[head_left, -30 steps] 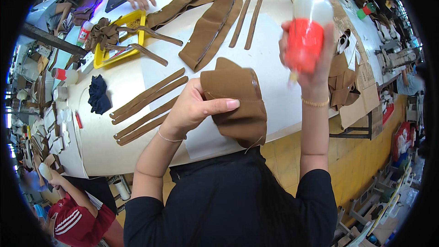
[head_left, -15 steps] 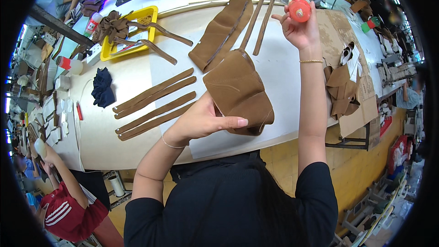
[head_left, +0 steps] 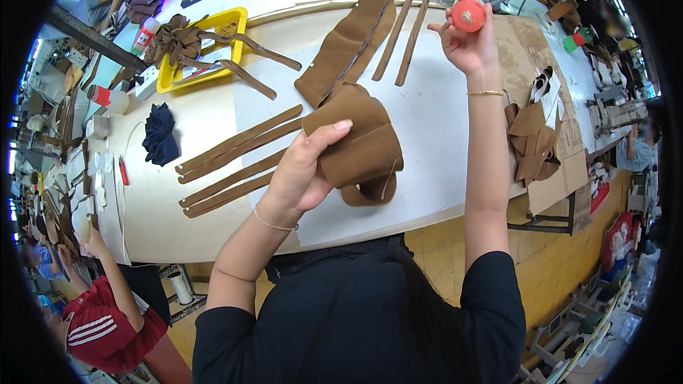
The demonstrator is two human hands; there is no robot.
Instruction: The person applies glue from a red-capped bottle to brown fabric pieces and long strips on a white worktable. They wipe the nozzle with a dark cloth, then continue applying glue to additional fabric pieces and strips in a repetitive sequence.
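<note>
My left hand point(head_left: 299, 174) is closed on a folded brown fabric piece point(head_left: 366, 135), its thumb lying on top and the fingers hidden beneath. The lower end of the piece curls into a loop. Raised at the upper right, my right hand point(head_left: 473, 53) grips a squeeze bottle with a red top point(head_left: 469, 16), its nozzle end facing me. A flat brown fabric panel point(head_left: 348, 46) with a dark line along one edge lies just beyond the held piece. Narrow brown strips point(head_left: 238, 144) lie to the left, partly under my left hand, and two more strips point(head_left: 409, 43) lie right of the panel.
A yellow tray point(head_left: 165, 80) holds brown straps and small items at the back left. Dark blue bunched fabric point(head_left: 161, 135) sits near it. On the right, brown scraps point(head_left: 532, 131) rest on cardboard point(head_left: 558, 185). A person in a red shirt point(head_left: 107, 323) works at the lower left.
My left hand has moved up and left with the brown piece and turned it, so its thumb now lies higher across it. My right hand with the bottle has barely moved.
</note>
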